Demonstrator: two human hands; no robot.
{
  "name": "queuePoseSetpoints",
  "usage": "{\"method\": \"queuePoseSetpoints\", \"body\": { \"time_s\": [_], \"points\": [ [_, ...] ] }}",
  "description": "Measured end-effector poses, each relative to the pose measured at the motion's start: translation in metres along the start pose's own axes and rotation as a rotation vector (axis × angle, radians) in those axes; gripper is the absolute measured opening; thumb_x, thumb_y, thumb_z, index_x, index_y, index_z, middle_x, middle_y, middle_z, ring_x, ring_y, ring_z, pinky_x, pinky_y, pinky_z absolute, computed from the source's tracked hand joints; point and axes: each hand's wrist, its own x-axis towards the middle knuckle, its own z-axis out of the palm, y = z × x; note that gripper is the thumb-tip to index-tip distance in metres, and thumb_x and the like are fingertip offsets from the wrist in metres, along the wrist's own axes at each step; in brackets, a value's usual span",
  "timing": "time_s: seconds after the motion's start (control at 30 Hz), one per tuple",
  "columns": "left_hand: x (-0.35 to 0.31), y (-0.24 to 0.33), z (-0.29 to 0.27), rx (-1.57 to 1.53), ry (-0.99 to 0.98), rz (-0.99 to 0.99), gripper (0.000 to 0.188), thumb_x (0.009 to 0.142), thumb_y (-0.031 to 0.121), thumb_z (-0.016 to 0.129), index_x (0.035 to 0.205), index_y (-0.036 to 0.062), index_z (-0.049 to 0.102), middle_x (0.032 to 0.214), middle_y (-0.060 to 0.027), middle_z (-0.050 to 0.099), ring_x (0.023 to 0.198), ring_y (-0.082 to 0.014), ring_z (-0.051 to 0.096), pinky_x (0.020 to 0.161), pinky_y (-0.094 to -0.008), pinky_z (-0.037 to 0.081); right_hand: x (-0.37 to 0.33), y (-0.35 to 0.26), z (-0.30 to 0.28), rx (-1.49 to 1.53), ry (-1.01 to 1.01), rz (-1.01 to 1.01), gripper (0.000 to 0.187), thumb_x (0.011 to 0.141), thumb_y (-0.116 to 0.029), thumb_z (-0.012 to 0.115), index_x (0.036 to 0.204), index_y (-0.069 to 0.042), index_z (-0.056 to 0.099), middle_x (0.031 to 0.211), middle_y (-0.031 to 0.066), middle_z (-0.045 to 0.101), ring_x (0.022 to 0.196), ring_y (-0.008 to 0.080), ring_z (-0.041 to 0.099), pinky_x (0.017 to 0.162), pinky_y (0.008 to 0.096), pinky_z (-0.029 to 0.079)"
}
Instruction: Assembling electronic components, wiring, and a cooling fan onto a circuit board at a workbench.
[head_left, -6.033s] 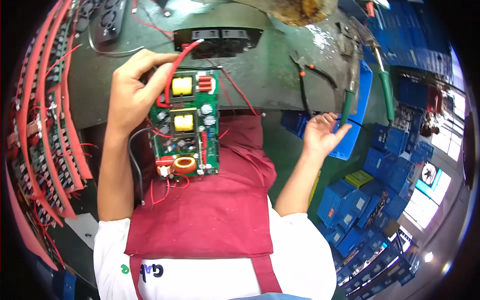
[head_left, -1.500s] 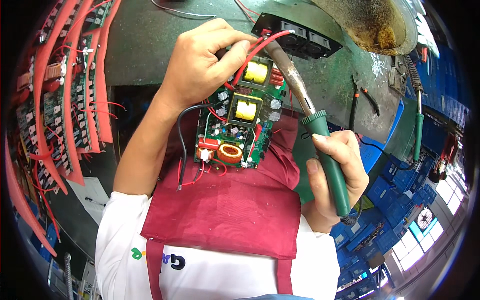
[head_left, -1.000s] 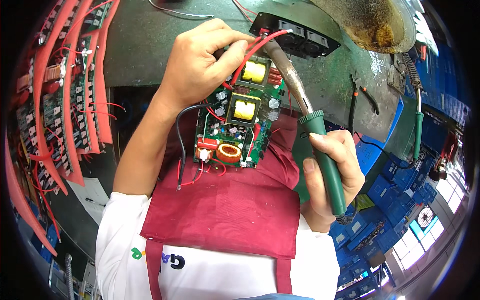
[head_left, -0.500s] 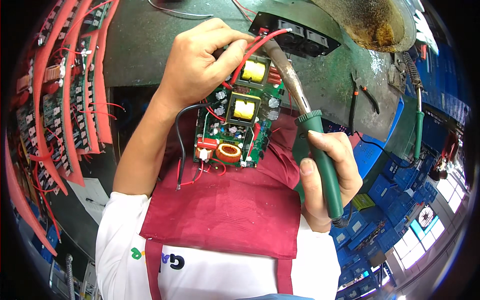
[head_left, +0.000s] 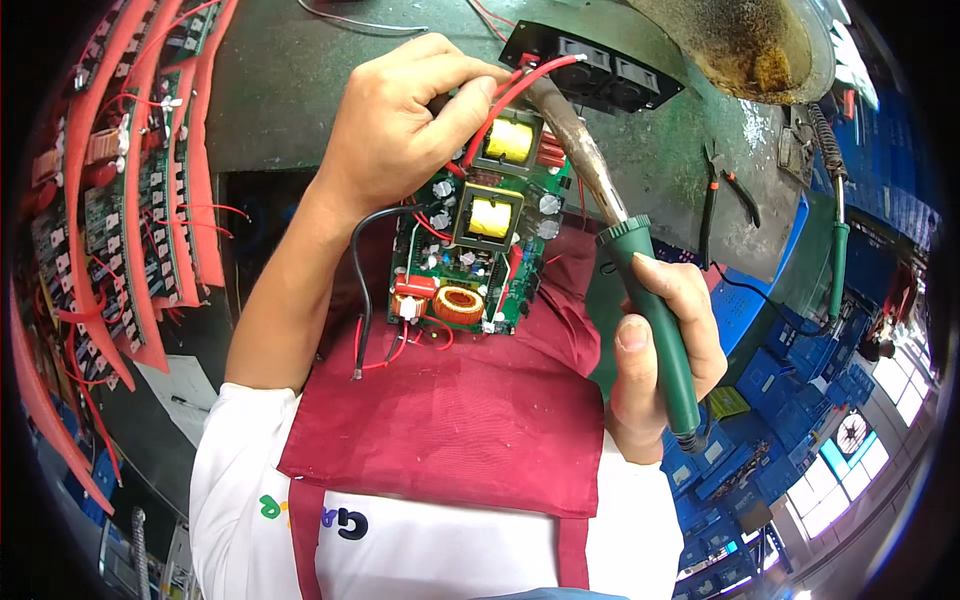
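My right hand (head_left: 665, 350) is wrapped round the green handle of a soldering iron (head_left: 648, 320). The iron's metal shaft slants up and left, its tip by the black panel with sockets (head_left: 592, 68). My left hand (head_left: 410, 130) pinches a thin red wire (head_left: 508, 84) close to that tip; the exact contact is hidden by the iron and a thicker red wire (head_left: 530, 77). Below the fingers sits a green circuit board (head_left: 462, 265) with two yellow-wound transformers and a copper ring coil. A black wire (head_left: 362, 270) hangs from its left side.
Pliers with dark handles (head_left: 710, 205) lie on the bench at right, by a second green-handled soldering iron (head_left: 838, 265). A stained metal hood (head_left: 750, 50) overhangs the far right. Circuit boards between pink foam sheets (head_left: 150, 190) line the left. Blue bins (head_left: 770, 380) stand at right.
The soldering iron's handle has shifted slightly right in my right hand, and the thumb has moved with it. The tip stays near the panel; my left hand barely moves.
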Motion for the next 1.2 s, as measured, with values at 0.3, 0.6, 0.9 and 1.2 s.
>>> {"method": "queuePoseSetpoints", "body": {
  "time_s": [0.3, 0.6, 0.9, 1.2],
  "points": [
    [0.001, 0.001, 0.000, -0.001, -0.001, -0.005, 0.016, 0.094, 0.013, 0.070, 0.102, 0.0038, 0.080, 0.082, -0.0112, 0.068, 0.070, -0.0235, 0.066, 0.065, -0.0341, 0.051, -0.002, -0.008, 0.003, -0.008, 0.078, 0.084, 0.037, 0.090, -0.006, 0.075, 0.124, 0.005, 0.069, 0.092, 0.0101, 0.070, 0.072, 0.0133, 0.060, 0.068, 0.0264, 0.048],
    [0.000, 0.001, -0.001, 0.003, -0.005, -0.002, 0.016, 0.095, 0.014, 0.070, 0.103, 0.0038, 0.080, 0.081, -0.0111, 0.067, 0.070, -0.0234, 0.065, 0.065, -0.0345, 0.051, -0.006, -0.014, 0.016, 0.061, 0.152, 0.202, 0.038, 0.096, -0.017, 0.069, 0.126, 0.006, 0.065, 0.101, 0.0162, 0.074, 0.083, 0.0168, 0.071, 0.078, 0.0284, 0.056],
    [0.000, 0.003, -0.002, 0.002, -0.011, -0.019, 0.017, 0.095, 0.015, 0.069, 0.102, 0.0035, 0.080, 0.081, -0.0112, 0.067, 0.070, -0.0236, 0.065, 0.064, -0.0345, 0.051, -0.005, -0.012, 0.025, 0.069, 0.252, 0.212, 0.044, 0.099, -0.030, 0.066, 0.123, 0.007, 0.064, 0.098, 0.0180, 0.073, 0.082, 0.0212, 0.072, 0.079, 0.0329, 0.058],
    [0.001, 0.002, -0.001, 0.005, -0.004, -0.014, 0.017, 0.095, 0.014, 0.069, 0.102, 0.0035, 0.080, 0.082, -0.0113, 0.068, 0.070, -0.0237, 0.066, 0.064, -0.0344, 0.052, -0.010, 0.010, 0.015, 0.058, 0.169, -0.028, 0.038, 0.096, -0.015, 0.070, 0.126, 0.008, 0.063, 0.097, 0.0193, 0.075, 0.082, 0.0214, 0.076, 0.074, 0.0301, 0.058]
  ]
}}
